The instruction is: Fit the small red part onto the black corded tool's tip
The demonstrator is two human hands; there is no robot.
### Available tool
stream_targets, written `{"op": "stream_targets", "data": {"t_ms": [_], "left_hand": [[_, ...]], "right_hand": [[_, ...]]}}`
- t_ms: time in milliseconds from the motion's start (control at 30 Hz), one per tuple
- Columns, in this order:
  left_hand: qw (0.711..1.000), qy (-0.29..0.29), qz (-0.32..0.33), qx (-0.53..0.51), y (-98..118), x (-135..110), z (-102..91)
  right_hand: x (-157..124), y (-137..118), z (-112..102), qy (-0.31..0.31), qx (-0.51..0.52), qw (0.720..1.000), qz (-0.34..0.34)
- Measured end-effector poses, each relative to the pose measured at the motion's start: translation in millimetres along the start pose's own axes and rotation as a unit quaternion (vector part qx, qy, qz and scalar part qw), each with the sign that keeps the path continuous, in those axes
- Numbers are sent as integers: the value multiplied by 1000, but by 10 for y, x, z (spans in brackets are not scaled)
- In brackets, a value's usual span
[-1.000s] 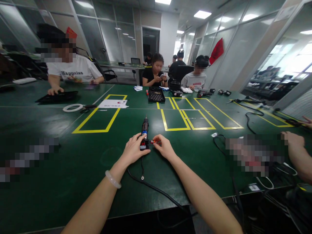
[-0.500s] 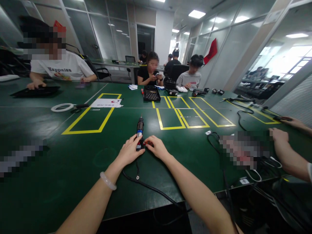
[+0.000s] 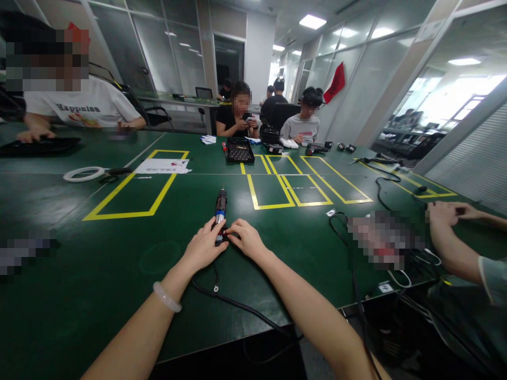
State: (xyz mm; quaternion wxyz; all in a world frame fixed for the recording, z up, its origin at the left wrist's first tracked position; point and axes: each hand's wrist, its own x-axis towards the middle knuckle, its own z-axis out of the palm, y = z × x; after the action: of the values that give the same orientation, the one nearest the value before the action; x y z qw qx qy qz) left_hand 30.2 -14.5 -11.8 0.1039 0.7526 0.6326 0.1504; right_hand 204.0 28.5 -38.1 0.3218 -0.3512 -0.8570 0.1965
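An electric screwdriver (image 3: 222, 202) with a black front, a blue ring and a silver body lies on the green table, its bit pointing away from me. My left hand (image 3: 204, 245) is closed round its rear part. From the other side, my right hand (image 3: 246, 237) pinches a small red part at the screwdriver's rear; the fingertips hide most of it. Out of the tool's back runs a black cable (image 3: 237, 305) that curves to the table's front edge. A short lead with a ring terminal (image 3: 216, 288) hangs beside it.
Yellow tape rectangles (image 3: 273, 207) mark the green table (image 3: 119, 264). A black tray (image 3: 240, 153), a paper sheet (image 3: 162, 166) and a white roll (image 3: 84, 174) lie farther off. On the right are a co-worker's hands (image 3: 443, 216) and cables (image 3: 354, 285). Other people sit across the table.
The whole view has shifted slightly, so things appear a little farther left. Both my hands keep their places on the screwdriver. The co-worker's hands at right have come closer together.
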Motion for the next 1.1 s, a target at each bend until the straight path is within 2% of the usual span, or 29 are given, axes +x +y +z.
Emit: {"op": "stream_targets", "data": {"t_ms": [233,367,500,633,800,1100], "left_hand": [[996,14,-10,85,56,-11,4],[995,21,-18,98,101,-19,2],[993,23,-38,112,155,-18,-12],[990,24,-43,129,176,-14,-20],[989,17,-49,141,177,-3,-16],[985,8,-41,166,170,40,-20]], "right_hand": [[-60,-174,21,-3,-38,999,-8],[-73,-239,-7,2,-22,1000,10],[-84,-261,-37,14,-24,1000,0],[-88,-265,-69,15,-44,999,2],[-81,-244,-95,12,-20,1000,11],[-103,-112,-85,47,15,998,41]]}}
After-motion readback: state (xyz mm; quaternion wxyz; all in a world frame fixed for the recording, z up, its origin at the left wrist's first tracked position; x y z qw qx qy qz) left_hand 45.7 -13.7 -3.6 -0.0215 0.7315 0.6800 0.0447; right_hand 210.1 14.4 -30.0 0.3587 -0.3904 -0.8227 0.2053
